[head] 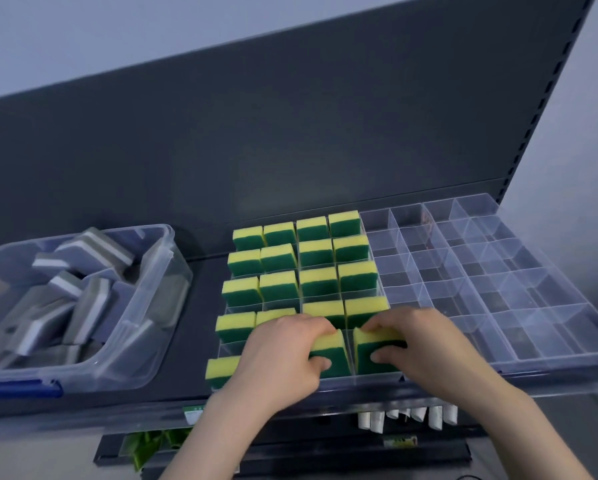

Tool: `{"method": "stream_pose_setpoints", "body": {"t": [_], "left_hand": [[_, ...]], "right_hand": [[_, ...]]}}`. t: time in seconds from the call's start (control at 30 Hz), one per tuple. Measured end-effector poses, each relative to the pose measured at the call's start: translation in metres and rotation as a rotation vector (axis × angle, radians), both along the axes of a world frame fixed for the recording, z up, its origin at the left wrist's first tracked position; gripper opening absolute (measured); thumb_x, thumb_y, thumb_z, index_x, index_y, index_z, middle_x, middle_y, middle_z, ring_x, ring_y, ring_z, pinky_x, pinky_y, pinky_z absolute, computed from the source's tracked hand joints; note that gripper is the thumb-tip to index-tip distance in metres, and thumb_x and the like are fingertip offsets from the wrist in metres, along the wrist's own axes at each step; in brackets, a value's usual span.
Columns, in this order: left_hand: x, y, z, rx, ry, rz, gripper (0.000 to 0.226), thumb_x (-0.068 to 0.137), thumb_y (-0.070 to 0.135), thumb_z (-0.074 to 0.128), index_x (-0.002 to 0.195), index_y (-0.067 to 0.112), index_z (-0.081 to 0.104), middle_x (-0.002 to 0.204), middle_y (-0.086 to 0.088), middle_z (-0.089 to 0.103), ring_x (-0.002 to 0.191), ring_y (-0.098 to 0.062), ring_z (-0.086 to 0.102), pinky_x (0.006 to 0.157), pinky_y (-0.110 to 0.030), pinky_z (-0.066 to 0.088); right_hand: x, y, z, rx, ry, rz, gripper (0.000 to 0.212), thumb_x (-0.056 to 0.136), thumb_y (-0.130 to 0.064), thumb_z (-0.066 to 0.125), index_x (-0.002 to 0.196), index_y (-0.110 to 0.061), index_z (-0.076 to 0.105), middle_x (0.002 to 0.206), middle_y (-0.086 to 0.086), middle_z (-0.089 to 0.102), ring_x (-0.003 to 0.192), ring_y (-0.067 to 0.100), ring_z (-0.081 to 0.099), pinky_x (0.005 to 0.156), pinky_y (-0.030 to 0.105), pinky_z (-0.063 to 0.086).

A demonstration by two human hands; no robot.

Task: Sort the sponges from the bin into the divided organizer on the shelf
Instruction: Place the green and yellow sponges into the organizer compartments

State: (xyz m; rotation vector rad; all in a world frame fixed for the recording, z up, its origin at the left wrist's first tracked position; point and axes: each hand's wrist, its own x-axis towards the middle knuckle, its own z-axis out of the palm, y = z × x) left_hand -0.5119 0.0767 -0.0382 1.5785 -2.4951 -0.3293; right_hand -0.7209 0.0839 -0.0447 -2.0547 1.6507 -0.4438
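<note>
A clear divided organizer lies on the dark shelf. Its left half holds several yellow-and-green sponges standing in rows; its right half has empty compartments. In the front row, my left hand grips one yellow-and-green sponge in its compartment. Right beside it, my right hand grips another yellow-and-green sponge in the neighbouring compartment. To the left stands a clear bin with several grey-and-white sponges piled inside.
The shelf's dark back panel rises behind the organizer. Below the shelf edge hang white rolled items and green packets. The bin has a blue latch at its front.
</note>
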Motion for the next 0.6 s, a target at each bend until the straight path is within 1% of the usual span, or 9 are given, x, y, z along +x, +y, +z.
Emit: {"method": "stream_pose_setpoints", "body": {"t": [0.03, 0.13, 0.17, 0.27, 0.4, 0.53, 0.6], "left_hand": [[-0.001, -0.002, -0.001, 0.012, -0.026, -0.005, 0.044, 0.083, 0.042, 0.064, 0.125, 0.039, 0.053, 0.124, 0.018, 0.059, 0.111, -0.010, 0.055, 0.086, -0.027, 0.044], [-0.005, -0.005, -0.007, 0.052, -0.089, -0.010, 0.048, 0.081, 0.040, 0.067, 0.127, 0.038, 0.052, 0.123, 0.012, 0.061, 0.111, -0.015, 0.055, 0.085, -0.029, 0.044], [-0.006, -0.005, -0.011, 0.064, -0.103, -0.011, 0.049, 0.081, 0.039, 0.068, 0.128, 0.037, 0.052, 0.123, 0.011, 0.061, 0.111, -0.016, 0.055, 0.086, -0.029, 0.044], [-0.008, -0.002, -0.020, 0.088, -0.107, -0.003, 0.050, 0.081, 0.035, 0.068, 0.129, 0.036, 0.051, 0.124, 0.010, 0.061, 0.113, -0.016, 0.055, 0.089, -0.030, 0.045], [-0.006, 0.000, -0.025, 0.089, -0.078, 0.021, 0.050, 0.082, 0.034, 0.068, 0.129, 0.037, 0.052, 0.125, 0.011, 0.060, 0.115, -0.016, 0.055, 0.091, -0.031, 0.045], [-0.004, 0.001, -0.026, 0.099, -0.068, 0.015, 0.051, 0.083, 0.035, 0.067, 0.131, 0.037, 0.050, 0.130, 0.012, 0.057, 0.118, -0.014, 0.052, 0.094, -0.031, 0.043], [-0.003, 0.000, -0.025, 0.114, -0.060, 0.003, 0.052, 0.083, 0.035, 0.067, 0.132, 0.037, 0.048, 0.132, 0.013, 0.054, 0.119, -0.013, 0.050, 0.095, -0.030, 0.043]], "right_hand": [[0.001, -0.001, 0.000, 0.019, 0.018, 0.010, 0.034, 0.079, -0.032, 0.070, 0.111, -0.039, 0.061, 0.101, -0.017, 0.063, 0.075, -0.001, 0.051, 0.067, 0.016, 0.043], [0.003, -0.001, -0.004, 0.095, 0.085, 0.036, 0.036, 0.081, -0.029, 0.067, 0.114, -0.038, 0.059, 0.106, -0.011, 0.063, 0.089, 0.009, 0.055, 0.073, 0.023, 0.047], [0.003, -0.001, -0.006, 0.109, 0.100, 0.044, 0.036, 0.081, -0.028, 0.066, 0.115, -0.038, 0.058, 0.107, -0.011, 0.062, 0.089, 0.011, 0.055, 0.074, 0.024, 0.047], [0.003, 0.002, -0.010, 0.110, 0.118, 0.052, 0.036, 0.083, -0.025, 0.065, 0.115, -0.038, 0.057, 0.106, -0.011, 0.062, 0.083, 0.009, 0.051, 0.069, 0.021, 0.041], [0.004, 0.005, -0.012, 0.090, 0.142, 0.047, 0.038, 0.084, -0.023, 0.063, 0.117, -0.038, 0.055, 0.107, -0.012, 0.063, 0.093, 0.012, 0.057, 0.071, 0.020, 0.043], [0.005, 0.007, -0.011, 0.107, 0.124, 0.046, 0.041, 0.084, -0.022, 0.063, 0.119, -0.039, 0.053, 0.110, -0.013, 0.061, 0.095, 0.012, 0.057, 0.072, 0.022, 0.043], [0.005, 0.007, -0.010, 0.116, 0.101, 0.052, 0.044, 0.083, -0.021, 0.064, 0.120, -0.040, 0.052, 0.113, -0.014, 0.060, 0.096, 0.010, 0.056, 0.074, 0.021, 0.043]]}}
